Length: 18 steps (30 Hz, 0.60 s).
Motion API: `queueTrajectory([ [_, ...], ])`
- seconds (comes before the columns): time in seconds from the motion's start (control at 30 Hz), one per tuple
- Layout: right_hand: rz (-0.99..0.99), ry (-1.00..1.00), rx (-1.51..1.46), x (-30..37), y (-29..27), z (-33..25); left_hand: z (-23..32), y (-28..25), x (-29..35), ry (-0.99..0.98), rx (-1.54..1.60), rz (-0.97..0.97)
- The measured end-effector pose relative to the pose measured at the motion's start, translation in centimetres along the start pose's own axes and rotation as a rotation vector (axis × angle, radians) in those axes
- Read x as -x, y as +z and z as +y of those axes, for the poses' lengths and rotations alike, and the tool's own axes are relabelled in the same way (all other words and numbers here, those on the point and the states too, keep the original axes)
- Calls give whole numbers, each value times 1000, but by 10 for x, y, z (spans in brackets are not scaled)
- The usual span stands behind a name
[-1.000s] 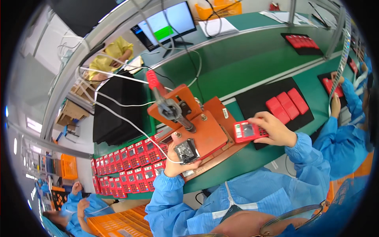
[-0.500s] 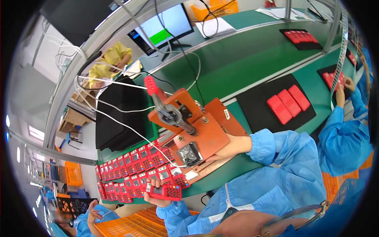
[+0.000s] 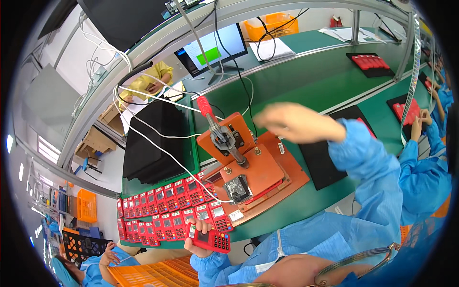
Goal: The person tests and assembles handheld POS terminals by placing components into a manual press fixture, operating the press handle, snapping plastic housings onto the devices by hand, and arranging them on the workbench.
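My left hand (image 3: 200, 237) is closed around a red payment terminal (image 3: 215, 240) with a small screen and black keypad, at the near edge of the green bench. My right hand (image 3: 299, 123), smeared by motion, is in the air right of the toggle clamp (image 3: 224, 138) with its red handle. Its fingers are too blurred to read. The clamp stands on an orange fixture (image 3: 258, 167), its plunger down on the top plate. A red edge (image 3: 267, 192) shows under that plate; the rest is hidden. A small black module (image 3: 238, 188) with a white cable sits at the plate's front.
Two rows of red terminals (image 3: 165, 201) line the bench on the left, beside a stack of black sheets (image 3: 155, 143). A black mat (image 3: 320, 162) lies at right, partly behind my arm. A monitor (image 3: 210, 50) stands behind. Co-workers sit at right, lower left and beyond the bench.
My right hand has left the side of the fixture and swung up and away from it. My left hand still holds the terminal. The whole view has shifted slightly.
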State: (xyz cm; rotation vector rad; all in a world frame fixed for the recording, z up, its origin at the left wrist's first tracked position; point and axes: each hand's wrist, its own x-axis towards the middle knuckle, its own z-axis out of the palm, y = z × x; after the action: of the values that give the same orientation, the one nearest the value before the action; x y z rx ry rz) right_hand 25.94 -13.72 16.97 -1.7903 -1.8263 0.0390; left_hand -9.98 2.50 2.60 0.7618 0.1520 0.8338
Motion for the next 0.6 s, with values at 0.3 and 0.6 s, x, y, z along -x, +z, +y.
queueTrajectory([
  [0.3,546,-585,-274,-93,20,-64,6,72,-17,54,-100,-239],
  [0.6,502,-535,-363,2,70,-115,-3,153,-62,837,-436,-599],
])
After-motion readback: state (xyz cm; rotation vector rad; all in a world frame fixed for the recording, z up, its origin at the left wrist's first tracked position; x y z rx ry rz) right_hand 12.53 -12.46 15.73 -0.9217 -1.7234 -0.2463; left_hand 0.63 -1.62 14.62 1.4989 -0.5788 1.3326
